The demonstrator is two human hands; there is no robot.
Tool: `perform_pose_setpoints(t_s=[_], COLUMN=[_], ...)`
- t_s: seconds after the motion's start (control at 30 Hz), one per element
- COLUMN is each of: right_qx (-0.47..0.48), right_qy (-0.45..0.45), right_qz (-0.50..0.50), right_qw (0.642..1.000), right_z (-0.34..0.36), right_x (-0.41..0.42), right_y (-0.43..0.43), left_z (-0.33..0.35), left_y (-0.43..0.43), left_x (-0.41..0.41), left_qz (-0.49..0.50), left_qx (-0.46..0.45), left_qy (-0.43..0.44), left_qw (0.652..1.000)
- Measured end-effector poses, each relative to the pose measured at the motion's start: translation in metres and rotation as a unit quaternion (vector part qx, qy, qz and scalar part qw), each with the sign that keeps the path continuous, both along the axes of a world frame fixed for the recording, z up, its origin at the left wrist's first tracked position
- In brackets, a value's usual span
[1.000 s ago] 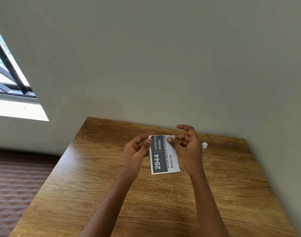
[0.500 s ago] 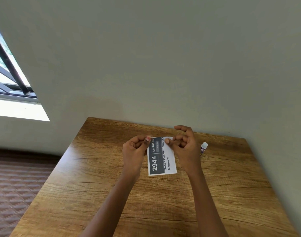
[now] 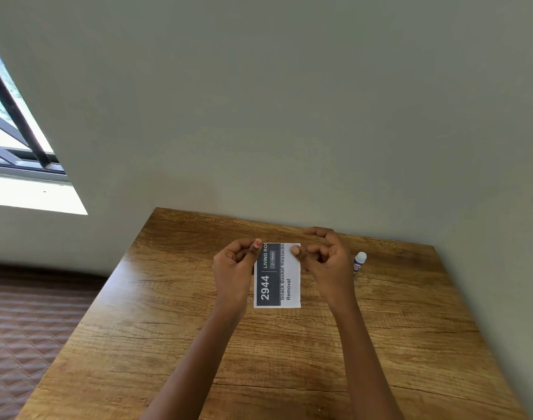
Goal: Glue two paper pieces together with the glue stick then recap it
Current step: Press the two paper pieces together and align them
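Observation:
A white paper piece (image 3: 286, 280) with a dark band reading "2944" hangs upright above the wooden table (image 3: 174, 328). My left hand (image 3: 234, 268) pinches its top left corner and my right hand (image 3: 325, 259) pinches its top right corner. I cannot tell whether a second paper lies behind it. A glue stick (image 3: 358, 263) with a white cap stands on the table just right of my right hand, close to the wall.
The table is pushed into a corner, with grey walls behind and to the right. A window (image 3: 13, 131) with dark bars is at the far left. Brown patterned flooring (image 3: 19, 328) lies left of the table.
Both hands have shifted the paper slightly left and straightened it, from tilted to nearly square with the table. The glue stick has stayed in place.

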State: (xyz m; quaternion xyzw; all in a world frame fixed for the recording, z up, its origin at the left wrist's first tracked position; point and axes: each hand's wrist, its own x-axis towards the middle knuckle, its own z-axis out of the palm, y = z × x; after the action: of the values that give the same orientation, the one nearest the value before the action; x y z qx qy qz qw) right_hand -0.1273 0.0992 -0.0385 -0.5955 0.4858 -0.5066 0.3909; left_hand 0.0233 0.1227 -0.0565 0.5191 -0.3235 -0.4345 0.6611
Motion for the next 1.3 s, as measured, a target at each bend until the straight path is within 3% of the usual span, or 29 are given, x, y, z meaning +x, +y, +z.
perform_pose_setpoints(t_s=[0.3, 0.57, 0.67, 0.77, 0.87, 1.3], right_qx=[0.041, 0.039, 0.043, 0.024, -0.006, 0.033], right_qy=[-0.014, 0.071, 0.128, 0.245, 0.302, 0.156], right_qz=[0.038, 0.042, 0.077, 0.129, 0.159, 0.15], right_qw=[0.998, 0.996, 0.988, 0.961, 0.94, 0.976], right_z=[-0.005, -0.002, 0.004, 0.012, 0.016, 0.015], right_x=[0.004, -0.001, -0.001, 0.002, 0.005, 0.002], right_y=[0.005, 0.0, -0.001, 0.001, 0.004, 0.011], left_z=[0.0, 0.011, 0.02, 0.024, 0.025, 0.021], left_y=[0.0, 0.0, -0.002, -0.002, 0.0, -0.001], left_x=[-0.001, 0.023, 0.027, 0.021, 0.018, 0.019], left_qz=[0.039, -0.051, -0.093, -0.13, -0.136, -0.123], left_qx=[0.008, -0.017, -0.013, 0.029, 0.017, 0.032], left_qy=[-0.002, -0.033, -0.135, -0.308, -0.355, -0.333], left_qw=[0.999, 0.998, 0.986, 0.942, 0.925, 0.934])
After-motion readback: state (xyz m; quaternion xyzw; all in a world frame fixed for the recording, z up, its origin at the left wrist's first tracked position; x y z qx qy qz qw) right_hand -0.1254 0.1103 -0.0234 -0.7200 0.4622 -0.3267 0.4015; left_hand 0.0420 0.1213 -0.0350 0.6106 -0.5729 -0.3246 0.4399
